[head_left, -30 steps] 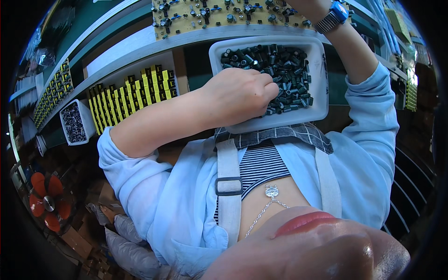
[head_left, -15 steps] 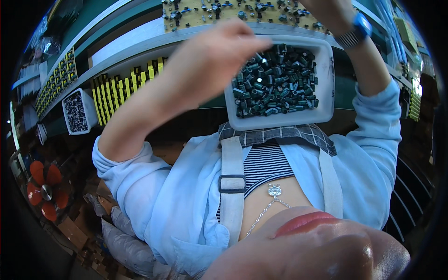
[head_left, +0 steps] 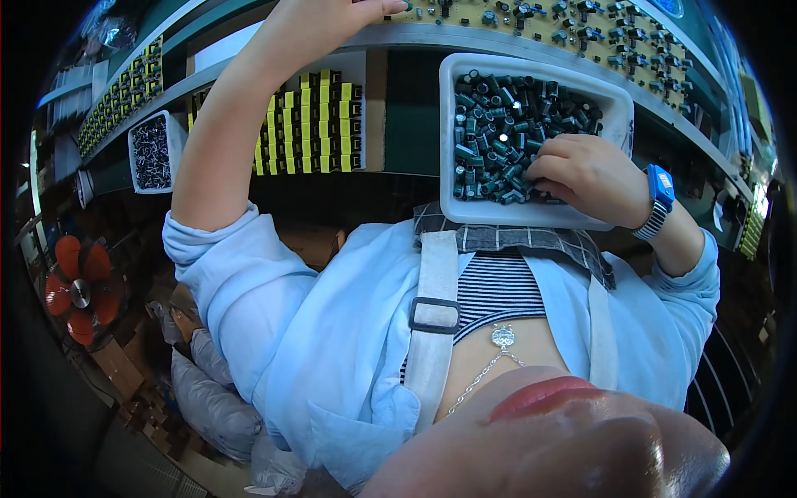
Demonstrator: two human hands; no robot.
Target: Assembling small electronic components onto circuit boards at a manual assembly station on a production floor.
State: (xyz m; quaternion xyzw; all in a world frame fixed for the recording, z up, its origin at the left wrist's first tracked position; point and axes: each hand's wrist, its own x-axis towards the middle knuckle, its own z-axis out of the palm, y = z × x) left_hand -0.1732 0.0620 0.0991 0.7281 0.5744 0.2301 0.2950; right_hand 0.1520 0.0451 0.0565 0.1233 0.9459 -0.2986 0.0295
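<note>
A white plastic bin [head_left: 449, 133] full of dark green cylindrical capacitors [head_left: 498, 124] stands in front of my chest. My right hand [head_left: 585, 176], with a blue watch on its wrist, reaches into the bin's right side. Its fingers are curled closed, their tips down among the capacitors; what they grip is hidden. At the upper edge my left hand [head_left: 353, 15] is over the near edge of a tan circuit board panel [head_left: 465, 13] fitted with many small parts. Its thumb and fingers are closed at a small green capacitor [head_left: 407, 6]; the upper part of this hand is cut off.
Rows of yellow-and-black components [head_left: 311, 124] lie left of the bin. Farther left are a small white tub [head_left: 173, 149] of metal parts and another yellow component panel [head_left: 124, 91]. A metal rail [head_left: 531, 50] runs between bin and board. An orange-bladed fan [head_left: 79, 290] stands lower left.
My left hand has gone from above the bin up and left to the board. My right hand has come down from the board into the bin. The view has shifted slightly.
</note>
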